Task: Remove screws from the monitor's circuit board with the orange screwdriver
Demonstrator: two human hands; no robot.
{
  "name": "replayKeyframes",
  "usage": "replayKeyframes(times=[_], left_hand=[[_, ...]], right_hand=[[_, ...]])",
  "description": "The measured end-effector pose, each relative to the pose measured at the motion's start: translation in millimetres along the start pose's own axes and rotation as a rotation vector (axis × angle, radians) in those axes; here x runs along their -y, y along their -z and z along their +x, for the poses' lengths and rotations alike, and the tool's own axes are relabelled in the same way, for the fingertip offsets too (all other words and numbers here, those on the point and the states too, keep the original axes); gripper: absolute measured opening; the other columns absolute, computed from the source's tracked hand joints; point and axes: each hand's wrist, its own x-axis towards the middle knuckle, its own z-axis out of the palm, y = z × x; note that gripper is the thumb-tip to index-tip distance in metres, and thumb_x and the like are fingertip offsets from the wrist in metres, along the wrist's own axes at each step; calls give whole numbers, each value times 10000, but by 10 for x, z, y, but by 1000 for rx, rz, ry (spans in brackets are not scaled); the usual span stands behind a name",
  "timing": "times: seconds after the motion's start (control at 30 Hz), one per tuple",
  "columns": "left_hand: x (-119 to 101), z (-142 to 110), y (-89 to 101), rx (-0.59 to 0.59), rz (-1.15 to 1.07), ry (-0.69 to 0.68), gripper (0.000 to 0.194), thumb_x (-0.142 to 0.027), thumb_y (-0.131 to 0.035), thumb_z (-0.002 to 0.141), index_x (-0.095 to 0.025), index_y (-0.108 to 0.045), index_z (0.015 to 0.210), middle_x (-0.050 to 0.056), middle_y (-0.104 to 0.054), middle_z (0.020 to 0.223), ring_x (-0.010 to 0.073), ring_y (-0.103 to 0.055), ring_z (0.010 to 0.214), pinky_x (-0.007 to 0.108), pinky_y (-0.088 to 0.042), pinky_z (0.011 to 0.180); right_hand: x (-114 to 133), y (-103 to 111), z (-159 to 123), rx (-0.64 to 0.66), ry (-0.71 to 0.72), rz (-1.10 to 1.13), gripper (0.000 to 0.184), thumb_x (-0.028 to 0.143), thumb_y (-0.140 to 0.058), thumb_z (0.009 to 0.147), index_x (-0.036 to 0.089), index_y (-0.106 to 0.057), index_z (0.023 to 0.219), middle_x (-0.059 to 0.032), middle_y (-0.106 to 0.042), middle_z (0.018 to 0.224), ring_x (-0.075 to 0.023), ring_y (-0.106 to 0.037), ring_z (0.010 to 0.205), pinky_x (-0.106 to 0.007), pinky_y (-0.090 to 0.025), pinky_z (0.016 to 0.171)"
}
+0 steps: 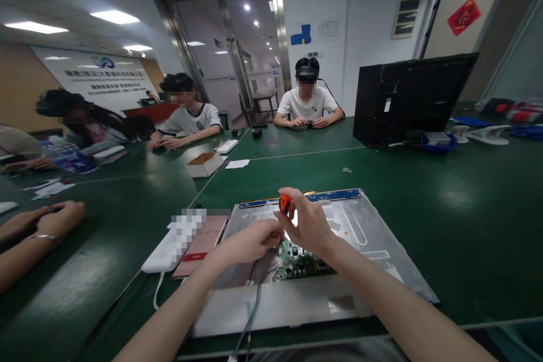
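Observation:
A flat metal display panel (373,237) lies back-side up on the green table in front of me. A green circuit board (292,264) sits on its middle, and a blue strip board (345,195) runs along its far edge. My right hand (311,220) grips the orange and black handle of a screwdriver (285,203) above the circuit board; its shaft is hidden. Close beside it, my left hand (258,240) has its fingers pinched together at the board's upper left, and what they hold cannot be made out. Dark cables (257,300) run from the board over the near edge.
Left of the panel are a white power strip (163,251) and a reddish booklet (203,246). An open carton (205,165) stands farther off. At the right back is a black monitor (399,102) near a blue tray (438,141). Another person's hands (59,218) rest at the left; several people sit around.

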Motion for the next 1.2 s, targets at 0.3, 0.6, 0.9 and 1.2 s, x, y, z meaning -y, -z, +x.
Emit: replayKeyframes(times=[0.3, 0.6, 0.9, 1.2], left_hand=[[-112, -13, 28, -111, 225, -54, 153, -143, -459, 816, -164, -610, 812, 52, -643, 798, 189, -547, 726, 279, -402, 660], [-58, 68, -181, -347, 153, -82, 140, -96, -464, 782, -163, -577, 735, 61, -651, 768, 184, -546, 703, 287, -412, 673], [-91, 29, -120, -285, 100, -97, 165, -183, -485, 864, -164, -602, 749, 29, -637, 728, 172, -544, 684, 262, -401, 651], [-4, 14, -60, -104, -67, -77, 156, -280, -540, 870, -156, -627, 836, 4, -589, 715, 156, -525, 636, 258, -408, 615]], right_hand=[[48, 28, 27, 14, 14, 44, 357, 223, -436, 984, 204, -397, 1339, -83, -624, 1046, -140, -615, 641, -285, -533, 594], [82, 15, 26, 47, -2, 4, 464, 195, -401, 988, 267, -372, 1446, -99, -597, 1153, -142, -623, 699, -272, -535, 579], [-12, -40, -19, -26, -15, 10, 372, 317, -506, 981, 223, -385, 1320, 9, -612, 810, -121, -577, 552, -237, -467, 517], [-14, -45, -29, -27, -42, -4, 361, 308, -467, 981, 199, -352, 1305, 36, -568, 709, -135, -584, 537, -232, -436, 508]])
